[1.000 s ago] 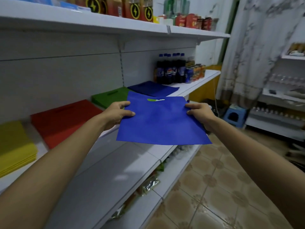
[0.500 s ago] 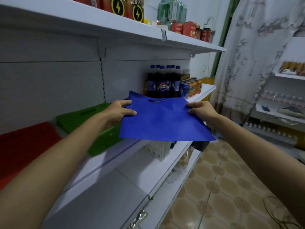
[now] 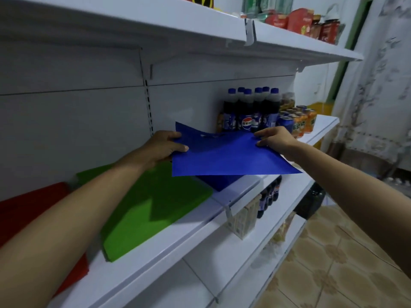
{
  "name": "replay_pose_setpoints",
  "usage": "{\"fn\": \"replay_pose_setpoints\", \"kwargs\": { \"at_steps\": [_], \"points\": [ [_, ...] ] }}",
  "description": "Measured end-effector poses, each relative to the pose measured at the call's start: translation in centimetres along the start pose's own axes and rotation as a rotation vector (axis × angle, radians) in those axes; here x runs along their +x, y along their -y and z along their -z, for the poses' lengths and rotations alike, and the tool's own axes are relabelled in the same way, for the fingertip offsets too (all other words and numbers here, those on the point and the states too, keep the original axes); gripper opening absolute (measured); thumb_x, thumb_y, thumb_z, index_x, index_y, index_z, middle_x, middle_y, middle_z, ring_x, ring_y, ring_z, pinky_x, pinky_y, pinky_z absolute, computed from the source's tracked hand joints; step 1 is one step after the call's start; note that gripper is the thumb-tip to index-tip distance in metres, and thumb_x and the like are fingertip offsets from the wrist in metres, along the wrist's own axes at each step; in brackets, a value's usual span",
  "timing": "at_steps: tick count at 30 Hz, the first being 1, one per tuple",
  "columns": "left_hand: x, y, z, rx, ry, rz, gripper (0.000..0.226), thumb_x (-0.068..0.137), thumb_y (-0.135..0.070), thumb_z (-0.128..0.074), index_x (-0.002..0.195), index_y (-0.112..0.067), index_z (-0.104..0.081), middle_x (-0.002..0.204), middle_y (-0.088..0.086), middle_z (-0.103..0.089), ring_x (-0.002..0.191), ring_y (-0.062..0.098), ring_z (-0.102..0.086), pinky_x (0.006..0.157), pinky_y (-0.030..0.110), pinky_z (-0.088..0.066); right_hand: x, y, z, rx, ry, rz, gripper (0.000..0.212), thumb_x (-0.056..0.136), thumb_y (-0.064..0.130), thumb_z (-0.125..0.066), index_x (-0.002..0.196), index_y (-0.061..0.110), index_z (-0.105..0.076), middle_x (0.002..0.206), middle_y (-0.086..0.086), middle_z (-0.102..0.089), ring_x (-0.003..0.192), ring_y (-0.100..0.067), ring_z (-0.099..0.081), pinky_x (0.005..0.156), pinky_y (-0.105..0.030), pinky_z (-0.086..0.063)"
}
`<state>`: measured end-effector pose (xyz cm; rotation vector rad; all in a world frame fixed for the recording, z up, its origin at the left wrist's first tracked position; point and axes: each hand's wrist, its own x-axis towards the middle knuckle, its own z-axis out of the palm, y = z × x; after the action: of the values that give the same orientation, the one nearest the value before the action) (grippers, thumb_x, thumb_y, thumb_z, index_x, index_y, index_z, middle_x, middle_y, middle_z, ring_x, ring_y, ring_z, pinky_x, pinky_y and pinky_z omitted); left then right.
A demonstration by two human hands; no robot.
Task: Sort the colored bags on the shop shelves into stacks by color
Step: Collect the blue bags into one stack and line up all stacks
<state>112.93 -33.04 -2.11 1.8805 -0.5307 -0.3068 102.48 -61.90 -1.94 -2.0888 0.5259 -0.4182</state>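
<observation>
Blue bag (image 3: 231,156) | pinched by left hand (image 3: 163,147), right hand (image 3: 274,137) | above blue stack (image 3: 218,182)

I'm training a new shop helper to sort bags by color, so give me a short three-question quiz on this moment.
1. True or false: the blue bag is held by the left hand alone.
2. What lies on the shelf right under the held bag? A) yellow bags B) a darker blue stack C) cans
3. Fill in: between the red stack and the darker blue stack lies the ____ stack.
Key: 1 false, the right hand grips it too. 2 B. 3 green, the green stack.
</observation>
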Motion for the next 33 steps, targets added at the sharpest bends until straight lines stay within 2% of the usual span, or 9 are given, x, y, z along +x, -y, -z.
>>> {"fn": "replay_pose_setpoints", "kwargs": {
  "at_steps": [4,7,18,20,22,24,27,30,33],
  "points": [
    [2.0,-0.5,-0.8,0.048,-0.072,0.004,0.057,0.085,-0.007,-0.068,0.137,-0.012,-0.048,0.14,0.005,-0.046,0.105,0.011,-0.05,0.067,0.009,-0.045,5.6,0.6,0.4,-0.102,0.083,0.123,0.027,0.087,-0.006,-0.059,0.106,0.01,-0.071,0.128,-0.012,-0.059,0.114,-0.027,-0.054,0.096,-0.033,-0.048],
    [3.6,-1.9,-1.3,0.048,-0.143,0.022,0.047,0.087,-0.008,-0.066,0.132,-0.012,-0.053,0.122,0.002,-0.053,0.086,0.005,-0.054,0.048,0.005,-0.045,9.4,1.7,1.0,-0.161,0.11,0.215,0.025,0.087,-0.004,-0.06,0.106,0.009,-0.072,0.122,-0.008,-0.062,0.104,-0.022,-0.055,0.089,-0.027,-0.045],
    [8.1,-0.7,-4.4,0.336,-0.518,0.274,0.033,0.088,-0.007,-0.065,0.119,0.001,-0.057,0.085,0.007,-0.057,0.051,0.01,-0.051,0.043,0.017,-0.043,20.0,-1.5,-2.2,-0.206,0.359,0.369,0.018,0.089,0.0,-0.06,0.085,0.013,-0.072,0.102,-0.005,-0.064,0.096,-0.016,-0.055,0.084,-0.025,-0.043],
    [8.2,0.6,-5.3,0.489,-0.523,0.357,0.019,0.087,-0.018,-0.068,0.098,-0.004,-0.06,0.09,0.004,-0.061,0.059,0.012,-0.056,0.053,0.022,-0.041,21.0,-3.3,-3.6,-0.249,0.402,0.4,0.024,0.09,0.002,-0.058,0.077,0.02,-0.068,0.096,-0.001,-0.063,0.097,-0.016,-0.057,0.082,-0.024,-0.041],
    [8.1,1.9,-5.9,0.627,-0.523,0.435,0.032,0.087,-0.029,-0.067,0.061,-0.015,-0.055,0.056,-0.008,-0.063,0.056,0.008,-0.056,0.049,0.018,-0.036,21.8,-5.0,-4.9,-0.272,0.429,0.41,0.031,0.09,0.002,-0.057,0.071,0.026,-0.064,0.091,0.001,-0.064,0.1,-0.018,-0.06,0.083,-0.024,-0.043],
    [8.0,3.1,-6.6,0.675,-0.528,0.486,0.042,0.086,-0.034,-0.066,0.049,-0.019,-0.054,0.035,-0.012,-0.051,0.049,0.002,-0.049,0.045,0.017,-0.031,22.4,-6.4,-6.0,-0.273,0.428,0.408,0.034,0.089,0.002,-0.058,0.068,0.029,-0.062,0.093,0.001,-0.066,0.101,-0.019,-0.062,0.087,-0.028,-0.047],
    [8.4,4.2,-7.6,0.682,-0.525,0.536,0.032,0.084,-0.037,-0.068,0.065,-0.011,-0.066,0.068,-0.001,-0.067,0.065,0.014,-0.058,0.055,0.023,-0.039,23.1,-7.8,-7.0,-0.283,0.419,0.381,0.012,0.089,0.011,-0.062,0.088,0.022,-0.059,0.107,-0.001,-0.063,0.098,-0.018,-0.058,0.082,-0.028,-0.047],
    [8.9,4.9,-8.2,0.655,-0.552,0.547,0.03,0.082,-0.035,-0.071,0.089,-0.006,-0.071,0.095,0.009,-0.068,0.084,0.023,-0.062,0.073,0.03,-0.046,24.0,-8.6,-7.4,-0.319,0.429,0.359,0.034,0.089,0.018,-0.064,0.12,0.014,-0.053,0.117,-0.005,-0.058,0.102,-0.021,-0.056,0.081,-0.03,-0.046],
    [9.3,5.3,-8.5,0.672,-0.569,0.548,0.031,0.081,-0.035,-0.072,0.097,-0.008,-0.07,0.101,0.009,-0.068,0.093,0.025,-0.063,0.073,0.029,-0.045,24.3,-9.0,-7.6,-0.348,0.404,0.353,0.045,0.09,0.021,-0.064,0.131,0.012,-0.05,0.131,-0.007,-0.055,0.112,-0.024,-0.055,0.089,-0.033,-0.047]
  ]
}}
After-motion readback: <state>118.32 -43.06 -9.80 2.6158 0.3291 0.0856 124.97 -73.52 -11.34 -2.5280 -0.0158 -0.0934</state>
